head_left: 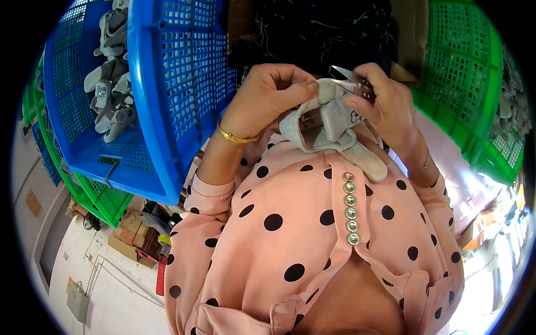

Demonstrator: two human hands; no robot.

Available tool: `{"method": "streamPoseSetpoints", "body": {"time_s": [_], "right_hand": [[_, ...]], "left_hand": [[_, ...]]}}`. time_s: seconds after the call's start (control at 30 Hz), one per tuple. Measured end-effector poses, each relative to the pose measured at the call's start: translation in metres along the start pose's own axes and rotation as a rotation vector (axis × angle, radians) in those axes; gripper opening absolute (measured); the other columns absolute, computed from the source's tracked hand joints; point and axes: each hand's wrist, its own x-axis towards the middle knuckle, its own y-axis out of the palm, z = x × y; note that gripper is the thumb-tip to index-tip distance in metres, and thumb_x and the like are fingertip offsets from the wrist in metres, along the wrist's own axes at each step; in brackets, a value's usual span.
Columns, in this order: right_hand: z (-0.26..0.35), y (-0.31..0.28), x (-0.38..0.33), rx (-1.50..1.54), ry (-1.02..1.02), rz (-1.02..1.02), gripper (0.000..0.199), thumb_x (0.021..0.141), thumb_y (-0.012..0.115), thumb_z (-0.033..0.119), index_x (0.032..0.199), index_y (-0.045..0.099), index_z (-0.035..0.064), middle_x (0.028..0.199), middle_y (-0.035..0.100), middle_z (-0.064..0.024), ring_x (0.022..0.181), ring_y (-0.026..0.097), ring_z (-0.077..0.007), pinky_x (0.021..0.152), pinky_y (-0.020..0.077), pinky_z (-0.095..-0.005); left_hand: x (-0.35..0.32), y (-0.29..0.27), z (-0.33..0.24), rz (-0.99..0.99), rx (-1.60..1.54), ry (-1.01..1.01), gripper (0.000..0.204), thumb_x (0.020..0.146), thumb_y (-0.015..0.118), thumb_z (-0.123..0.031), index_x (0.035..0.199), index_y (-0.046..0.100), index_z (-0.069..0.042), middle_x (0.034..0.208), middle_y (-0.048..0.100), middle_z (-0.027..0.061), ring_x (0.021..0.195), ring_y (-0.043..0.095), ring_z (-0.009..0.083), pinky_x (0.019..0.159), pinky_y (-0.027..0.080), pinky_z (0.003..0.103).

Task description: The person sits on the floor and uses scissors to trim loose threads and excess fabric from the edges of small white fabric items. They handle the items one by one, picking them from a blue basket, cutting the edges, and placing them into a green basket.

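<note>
A small light-grey shoe upper (338,119) with a strap and a printed figure on its side is held up in front of my polka-dot shirt. My left hand (277,94) is closed, thumb and forefinger pinching the upper's top edge. A small pair of scissors (347,74) sits in my closed right hand (389,106), its pale blades pointing left over the upper's far edge. The right thumb also rests against the upper. Parts of the scissors' dark handle are hidden by the fingers, and whether a thread lies between the blades cannot be made out.
On the left stands a blue plastic crate (146,103) with several grey shoe uppers (111,92) inside. A green crate (484,125) stands on the right, with more grey pieces beyond it. Loose thread ends lie on a black surface (324,33) beyond my hands. Cardboard (411,33) flanks it.
</note>
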Motion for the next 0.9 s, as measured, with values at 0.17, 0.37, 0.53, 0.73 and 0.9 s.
{"method": "streamPoseSetpoints", "body": {"time_s": [0.17,0.37,0.53,0.73,0.9], "right_hand": [[-0.0107,-0.0024,-0.0074,-0.417,-0.267,-0.108,0.046,0.084,0.063,0.055,0.072,0.053,0.0118,0.055,0.052,-0.0026,0.048,0.055,-0.0206,0.044,0.0413,-0.0303],[-0.0019,-0.0054,-0.0054,-0.514,-0.238,-0.040,0.040,0.085,0.065,0.047,0.073,0.052,0.0108,0.058,0.052,-0.0048,0.052,0.053,-0.0239,0.048,0.0420,-0.0338],[-0.0041,-0.0033,-0.0006,-0.552,-0.312,-0.079,0.040,0.082,0.067,0.048,0.068,0.051,0.0140,0.052,0.049,-0.0013,0.047,0.052,-0.0185,0.045,0.0398,-0.0294],[-0.0059,-0.0022,0.0006,-0.524,-0.317,-0.077,0.041,0.081,0.068,0.049,0.067,0.051,0.0149,0.049,0.048,-0.0001,0.045,0.052,-0.0162,0.043,0.0391,-0.0280],[-0.0077,-0.0006,0.0011,-0.505,-0.308,-0.065,0.041,0.082,0.068,0.049,0.067,0.052,0.0149,0.049,0.048,0.0000,0.045,0.052,-0.0166,0.042,0.0387,-0.0285]], "left_hand": [[0.0009,-0.0026,0.0060,0.002,-0.185,-0.083,0.015,0.087,0.070,-0.016,0.094,0.071,-0.002,0.074,0.065,-0.0026,0.062,0.052,0.0013,0.054,0.037,0.015],[-0.0032,-0.0013,0.0069,-0.014,-0.214,-0.081,0.016,0.087,0.069,-0.017,0.094,0.071,-0.002,0.073,0.064,-0.0034,0.062,0.052,0.0010,0.054,0.037,0.015],[-0.0054,-0.0010,0.0061,0.001,-0.240,-0.076,0.015,0.087,0.070,-0.016,0.094,0.071,-0.003,0.075,0.066,-0.0026,0.062,0.053,0.0011,0.056,0.039,0.015],[-0.0034,-0.0032,0.0089,0.028,-0.237,-0.058,0.015,0.087,0.070,-0.015,0.094,0.072,-0.003,0.077,0.067,-0.0013,0.063,0.056,0.0019,0.056,0.041,0.015],[-0.0032,0.0002,0.0071,0.000,-0.227,-0.084,0.015,0.087,0.070,-0.013,0.096,0.072,-0.001,0.077,0.068,0.0006,0.063,0.057,0.0033,0.056,0.043,0.016]]}}
